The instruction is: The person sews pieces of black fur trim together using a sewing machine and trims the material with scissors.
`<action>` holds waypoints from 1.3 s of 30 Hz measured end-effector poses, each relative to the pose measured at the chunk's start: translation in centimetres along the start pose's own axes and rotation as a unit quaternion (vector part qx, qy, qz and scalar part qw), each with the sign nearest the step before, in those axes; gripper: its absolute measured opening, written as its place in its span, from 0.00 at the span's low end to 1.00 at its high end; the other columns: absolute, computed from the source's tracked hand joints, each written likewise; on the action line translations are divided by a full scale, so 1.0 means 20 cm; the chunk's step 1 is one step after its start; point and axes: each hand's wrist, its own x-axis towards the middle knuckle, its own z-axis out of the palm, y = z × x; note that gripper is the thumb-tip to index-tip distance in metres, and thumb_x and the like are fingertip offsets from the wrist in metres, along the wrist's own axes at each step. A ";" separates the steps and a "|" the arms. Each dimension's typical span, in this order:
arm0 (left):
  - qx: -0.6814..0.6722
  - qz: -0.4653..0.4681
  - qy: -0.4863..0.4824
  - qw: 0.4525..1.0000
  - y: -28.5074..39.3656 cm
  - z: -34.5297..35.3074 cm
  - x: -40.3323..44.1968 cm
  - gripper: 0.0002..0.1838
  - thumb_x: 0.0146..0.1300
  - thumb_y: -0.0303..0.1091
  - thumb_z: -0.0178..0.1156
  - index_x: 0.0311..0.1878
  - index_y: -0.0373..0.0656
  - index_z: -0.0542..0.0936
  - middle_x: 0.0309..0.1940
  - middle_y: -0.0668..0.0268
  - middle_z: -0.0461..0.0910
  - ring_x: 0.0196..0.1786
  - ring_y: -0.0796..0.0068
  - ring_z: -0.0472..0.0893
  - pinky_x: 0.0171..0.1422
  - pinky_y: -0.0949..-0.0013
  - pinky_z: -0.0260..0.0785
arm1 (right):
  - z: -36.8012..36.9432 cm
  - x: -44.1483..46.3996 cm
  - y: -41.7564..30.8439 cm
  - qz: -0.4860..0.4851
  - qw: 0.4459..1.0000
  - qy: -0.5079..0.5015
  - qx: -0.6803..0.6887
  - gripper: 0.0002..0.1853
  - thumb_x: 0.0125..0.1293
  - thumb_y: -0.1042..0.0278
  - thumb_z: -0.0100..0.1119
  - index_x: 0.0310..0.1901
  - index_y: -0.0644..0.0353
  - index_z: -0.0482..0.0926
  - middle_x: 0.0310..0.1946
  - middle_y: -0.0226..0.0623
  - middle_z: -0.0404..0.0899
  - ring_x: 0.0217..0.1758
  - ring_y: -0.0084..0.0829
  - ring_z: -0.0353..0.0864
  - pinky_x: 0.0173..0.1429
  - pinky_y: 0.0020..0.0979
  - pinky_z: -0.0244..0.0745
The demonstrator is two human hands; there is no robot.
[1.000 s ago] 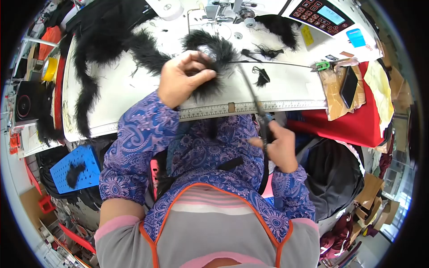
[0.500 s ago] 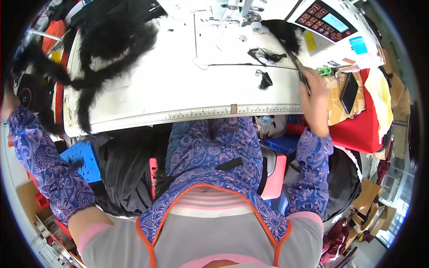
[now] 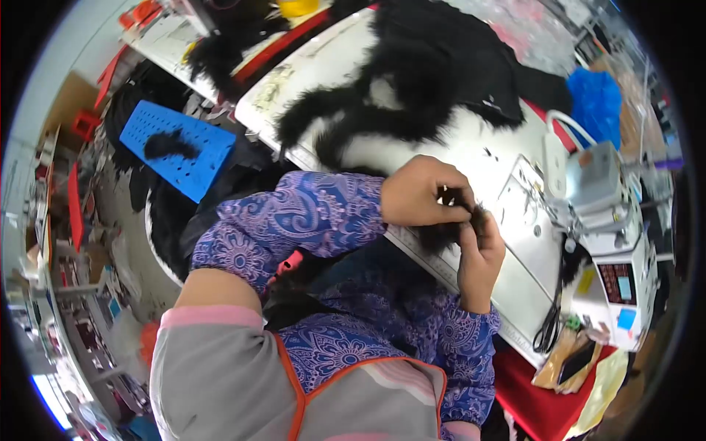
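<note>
My left hand (image 3: 426,192) pinches a piece of black fur (image 3: 439,237) above the front edge of the white table (image 3: 507,290). My right hand (image 3: 482,261) meets it from the other side, its thumb and fingers closed on the same fur. Part of the fur is hidden behind the fingers. Beyond my left hand, long strips of black fur (image 3: 397,121) lie on the table in front of a black cloth (image 3: 471,55). The scissors (image 3: 548,327) rest on the table near its right end.
A sewing machine (image 3: 592,184) with a control panel (image 3: 618,283) stands at the right. Near it are a phone (image 3: 577,361) on brown wrapping and red cloth (image 3: 533,393). A blue perforated board (image 3: 176,151) with fur on it is at the left.
The view has turned toward the left. My right hand has let go of the scissors and now holds fur. My left hand has come back from the far left, and both hands are together.
</note>
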 end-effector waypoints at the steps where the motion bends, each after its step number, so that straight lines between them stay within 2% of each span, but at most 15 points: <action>1: 0.002 -0.014 -0.017 1.000 -0.02 -0.02 0.00 0.07 0.48 0.26 0.67 0.32 0.41 0.81 0.27 0.64 0.80 0.31 0.76 0.79 0.36 0.74 0.70 | 0.01 0.01 -0.01 -0.049 0.994 0.008 -0.094 0.13 0.62 0.78 0.54 0.48 0.71 0.74 0.40 0.36 0.78 0.45 0.22 0.74 0.51 0.22 0.68; 2: 0.001 -0.029 -0.035 0.999 -0.03 -0.06 0.00 0.08 0.49 0.26 0.67 0.33 0.42 0.81 0.28 0.64 0.80 0.31 0.75 0.79 0.38 0.74 0.70 | 0.01 0.01 0.00 -0.051 0.994 -0.004 -0.093 0.13 0.62 0.78 0.54 0.48 0.71 0.74 0.40 0.36 0.78 0.45 0.22 0.74 0.51 0.22 0.68; 6: 0.097 0.010 0.184 0.978 -0.21 -0.49 0.05 0.09 0.56 0.26 0.61 0.42 0.39 0.79 0.33 0.68 0.80 0.36 0.82 0.77 0.42 0.77 0.69 | -0.10 -0.02 0.07 -0.032 0.982 0.027 -0.184 0.10 0.63 0.76 0.53 0.45 0.72 0.75 0.39 0.32 0.77 0.42 0.20 0.72 0.49 0.20 0.66; 9: 0.253 -0.040 0.365 0.895 -0.76 -1.28 -0.01 0.13 0.60 0.39 0.58 0.40 0.40 0.80 0.34 0.61 0.82 0.37 0.71 0.81 0.45 0.71 0.72 | -0.21 -0.08 0.12 -0.036 0.972 0.049 -0.226 0.13 0.64 0.75 0.53 0.48 0.72 0.74 0.43 0.37 0.77 0.46 0.23 0.73 0.54 0.22 0.65; 12: 0.264 -0.263 0.303 0.877 -0.82 -1.61 -0.06 0.16 0.66 0.41 0.49 0.43 0.39 0.80 0.36 0.64 0.82 0.41 0.74 0.80 0.48 0.72 0.71 | -0.27 -0.12 0.17 -0.063 0.958 0.062 -0.274 0.12 0.65 0.74 0.51 0.47 0.71 0.74 0.42 0.38 0.78 0.45 0.24 0.74 0.53 0.22 0.65; 18: 0.046 -0.300 0.243 0.921 -0.99 -1.65 0.37 0.18 0.65 0.40 0.51 0.52 0.39 0.74 0.48 0.61 0.78 0.48 0.72 0.78 0.53 0.72 0.70 | -0.25 -0.16 0.25 -0.028 0.970 0.138 -0.198 0.06 0.63 0.76 0.50 0.37 0.70 0.74 0.31 0.38 0.73 0.34 0.28 0.72 0.42 0.26 0.67; 20: 0.306 -0.166 0.068 0.935 -1.31 -1.85 0.47 0.18 0.65 0.39 0.52 0.55 0.40 0.72 0.51 0.57 0.76 0.51 0.68 0.77 0.56 0.67 0.69 | -0.23 -0.17 0.24 -0.100 0.939 0.103 -0.314 0.07 0.67 0.72 0.47 0.37 0.67 0.73 0.28 0.35 0.74 0.32 0.25 0.72 0.38 0.24 0.67; 22: 0.626 -0.176 -0.028 0.759 -1.31 -1.82 0.64 0.19 0.67 0.43 0.45 0.55 0.42 0.73 0.52 0.55 0.75 0.55 0.62 0.75 0.57 0.64 0.68 | -0.18 -0.15 0.18 -0.149 0.921 0.089 -0.350 0.06 0.63 0.74 0.48 0.35 0.68 0.73 0.28 0.43 0.73 0.31 0.36 0.74 0.38 0.30 0.68; 23: 0.479 -0.274 0.104 0.827 -1.32 -1.77 0.70 0.23 0.68 0.46 0.38 0.55 0.43 0.73 0.54 0.52 0.73 0.57 0.58 0.72 0.61 0.63 0.63 | -0.18 -0.16 0.17 -0.153 0.915 0.079 -0.366 0.05 0.62 0.75 0.49 0.36 0.67 0.74 0.28 0.44 0.73 0.31 0.38 0.73 0.38 0.31 0.68; 27: 0.335 -0.420 0.165 0.827 -1.75 -1.94 0.90 0.31 0.66 0.57 0.33 0.62 0.46 0.69 0.63 0.55 0.64 0.67 0.60 0.62 0.71 0.63 0.47 | -0.19 -0.11 0.17 -0.198 0.908 0.027 -0.369 0.08 0.50 0.82 0.51 0.33 0.64 0.75 0.26 0.44 0.76 0.27 0.42 0.75 0.32 0.34 0.71; 30: 0.324 -0.485 0.153 0.798 -1.60 -1.78 0.96 0.34 0.64 0.61 0.35 0.63 0.47 0.67 0.65 0.56 0.62 0.68 0.60 0.59 0.72 0.63 0.43 | -0.21 -0.11 0.17 -0.192 0.905 0.026 -0.378 0.10 0.47 0.82 0.53 0.34 0.64 0.76 0.27 0.44 0.76 0.27 0.42 0.76 0.32 0.33 0.70; 32: 0.276 -0.493 0.216 0.796 -1.63 -1.84 0.95 0.35 0.58 0.61 0.51 0.58 0.41 0.73 0.57 0.51 0.71 0.61 0.63 0.69 0.67 0.68 0.54 | -0.21 -0.12 0.16 -0.168 0.908 0.014 -0.383 0.08 0.50 0.81 0.53 0.34 0.63 0.75 0.28 0.44 0.76 0.29 0.42 0.75 0.34 0.34 0.69; 35: 0.267 -0.406 0.361 0.796 -1.62 -1.86 0.91 0.29 0.61 0.54 0.51 0.56 0.41 0.74 0.58 0.57 0.72 0.63 0.60 0.68 0.68 0.65 0.55 | -0.19 -0.12 0.15 -0.164 0.907 0.021 -0.388 0.10 0.48 0.82 0.53 0.34 0.63 0.75 0.28 0.43 0.76 0.30 0.41 0.76 0.35 0.33 0.69; 37: 0.054 -0.131 0.408 0.902 -1.62 -1.98 0.93 0.22 0.59 0.45 0.57 0.54 0.44 0.76 0.55 0.60 0.74 0.60 0.66 0.72 0.64 0.69 0.61 | -0.19 -0.11 0.15 -0.165 0.913 0.023 -0.373 0.10 0.48 0.82 0.52 0.35 0.63 0.75 0.29 0.43 0.77 0.31 0.41 0.76 0.36 0.33 0.69; 39: 0.076 -0.001 0.379 0.922 -1.50 -2.21 1.01 0.19 0.57 0.35 0.58 0.50 0.35 0.78 0.52 0.58 0.76 0.55 0.69 0.74 0.63 0.68 0.62 | -0.18 -0.11 0.14 -0.168 0.910 0.029 -0.378 0.10 0.48 0.82 0.52 0.35 0.64 0.75 0.29 0.43 0.77 0.31 0.42 0.76 0.36 0.33 0.69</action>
